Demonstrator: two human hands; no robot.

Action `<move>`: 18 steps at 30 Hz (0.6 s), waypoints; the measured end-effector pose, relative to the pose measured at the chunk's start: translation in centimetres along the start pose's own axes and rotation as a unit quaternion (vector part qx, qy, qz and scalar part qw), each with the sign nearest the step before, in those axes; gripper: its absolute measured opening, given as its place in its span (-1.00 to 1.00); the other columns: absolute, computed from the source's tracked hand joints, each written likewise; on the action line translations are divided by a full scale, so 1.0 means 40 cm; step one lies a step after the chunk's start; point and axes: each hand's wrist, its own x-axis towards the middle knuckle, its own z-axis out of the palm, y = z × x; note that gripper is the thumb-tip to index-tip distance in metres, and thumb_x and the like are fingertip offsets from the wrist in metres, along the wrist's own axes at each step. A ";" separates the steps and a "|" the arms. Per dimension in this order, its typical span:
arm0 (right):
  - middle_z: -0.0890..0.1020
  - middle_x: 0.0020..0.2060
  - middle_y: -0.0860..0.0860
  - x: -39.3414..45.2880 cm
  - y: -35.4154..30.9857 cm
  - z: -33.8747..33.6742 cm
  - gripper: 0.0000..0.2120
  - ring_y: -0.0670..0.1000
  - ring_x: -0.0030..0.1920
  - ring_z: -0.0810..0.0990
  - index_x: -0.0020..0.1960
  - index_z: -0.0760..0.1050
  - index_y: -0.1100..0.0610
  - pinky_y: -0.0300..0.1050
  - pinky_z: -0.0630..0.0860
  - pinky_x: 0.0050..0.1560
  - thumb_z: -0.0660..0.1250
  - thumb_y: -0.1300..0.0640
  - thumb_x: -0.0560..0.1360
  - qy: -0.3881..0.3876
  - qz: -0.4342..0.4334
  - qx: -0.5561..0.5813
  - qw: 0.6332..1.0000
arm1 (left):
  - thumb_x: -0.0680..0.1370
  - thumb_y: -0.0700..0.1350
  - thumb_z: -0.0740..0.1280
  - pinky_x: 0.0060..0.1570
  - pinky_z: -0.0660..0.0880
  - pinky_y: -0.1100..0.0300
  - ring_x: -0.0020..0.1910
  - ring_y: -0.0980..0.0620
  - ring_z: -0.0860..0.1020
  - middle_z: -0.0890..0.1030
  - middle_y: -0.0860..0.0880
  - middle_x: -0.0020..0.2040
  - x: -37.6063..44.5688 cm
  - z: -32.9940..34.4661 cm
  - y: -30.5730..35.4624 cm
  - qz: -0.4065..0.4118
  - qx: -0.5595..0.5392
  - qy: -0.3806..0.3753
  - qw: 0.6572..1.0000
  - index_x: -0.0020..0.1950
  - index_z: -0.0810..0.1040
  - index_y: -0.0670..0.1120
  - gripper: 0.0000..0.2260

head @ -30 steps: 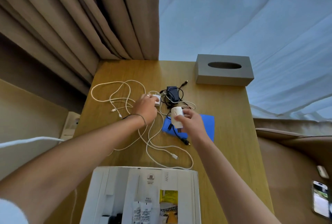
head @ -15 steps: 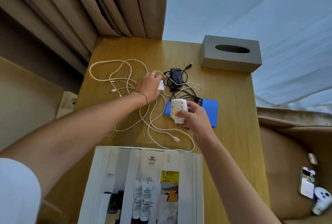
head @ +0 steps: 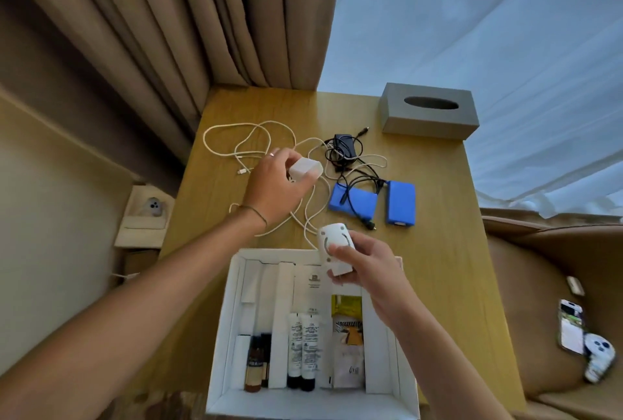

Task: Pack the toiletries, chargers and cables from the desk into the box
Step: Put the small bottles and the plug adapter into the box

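My left hand [head: 274, 188] grips a small white charger block [head: 305, 168] lifted above the tangle of white cables [head: 249, 146] on the wooden desk [head: 438, 251]. My right hand [head: 362, 268] holds a white plug adapter [head: 333, 247] over the far edge of the open white box [head: 232, 318]. Inside the box lie two white tubes [head: 303, 349], a dark bottle [head: 255, 365] and sachets [head: 349, 335]. A black charger with its black cable [head: 344, 146] and two blue packs [head: 352, 202] lie on the desk beyond.
A grey tissue box [head: 428, 113] stands at the desk's far right corner. Beige curtains [head: 202, 32] hang behind the desk. A phone [head: 571, 325] and a white controller [head: 598, 357] lie on the brown seat at the right. A wall socket panel [head: 148, 214] is at the left.
Both hands have lifted their white chargers off the desk and drawn back toward the box. The right hand now hovers over the box's far edge, uncovering the two blue packs.
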 end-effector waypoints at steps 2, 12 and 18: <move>0.75 -0.02 0.06 -0.036 0.038 0.015 -0.76 0.08 -0.02 0.74 0.18 0.64 0.13 -0.01 0.68 -0.04 0.45 0.20 0.51 -0.023 0.014 -0.006 1.000 | 0.50 0.14 0.43 -0.18 0.58 0.12 -0.13 0.08 0.59 0.63 0.04 -0.07 -0.049 -0.033 0.014 -0.020 -0.056 0.007 0.998 0.03 0.60 -0.03 -0.73; 0.68 -0.18 -0.18 -0.001 0.231 0.082 -0.77 -0.20 -0.19 0.66 -0.01 0.56 -0.10 -0.33 0.50 -0.33 0.56 -0.04 0.41 0.121 0.047 -0.225 0.966 | 0.64 -0.14 0.30 -0.21 0.66 0.21 -0.05 -0.05 0.64 0.64 -0.07 -0.02 -0.256 -0.128 0.005 -0.198 -0.341 -0.028 0.919 -0.01 0.60 0.08 -0.87; 0.65 -0.39 -0.13 0.076 0.270 0.112 -0.77 -0.18 -0.36 0.59 -0.29 0.59 0.00 -0.23 0.43 -0.39 0.55 -0.09 0.38 0.175 0.015 -0.336 0.926 | 0.67 -0.12 0.26 -0.21 0.65 0.17 -0.16 -0.05 0.64 0.64 -0.23 -0.02 -0.340 -0.162 -0.005 -0.266 -0.366 -0.095 0.887 0.05 0.59 -0.08 -0.87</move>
